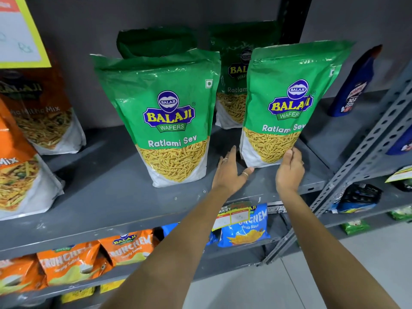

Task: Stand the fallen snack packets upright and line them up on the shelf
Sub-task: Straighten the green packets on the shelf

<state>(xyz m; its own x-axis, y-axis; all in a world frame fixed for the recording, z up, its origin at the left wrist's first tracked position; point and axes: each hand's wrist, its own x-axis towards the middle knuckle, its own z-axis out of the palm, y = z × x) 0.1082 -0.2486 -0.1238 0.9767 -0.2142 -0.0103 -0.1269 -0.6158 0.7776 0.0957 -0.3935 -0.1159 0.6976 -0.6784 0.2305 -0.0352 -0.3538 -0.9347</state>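
Two green Ratlami Sev packets stand upright at the front of the grey shelf [116, 197]: the left packet [169, 117] and the right packet [287, 101]. Two more green packets stand behind them, one [156, 42] at the back left and one [233, 85] partly hidden between the front pair. My left hand [230, 172] lies flat on the shelf with its fingers apart, touching the bottom left corner of the right packet. My right hand [289, 170] rests against that packet's bottom right corner, thumb on its front.
Orange mix packets [20, 175] stand at the shelf's left. A dark blue bottle [354, 85] stands on the neighbouring shelf at right, past a slotted metal upright [367, 143]. Below hang a price tag [234, 216] and orange and blue crisp packets [247, 228].
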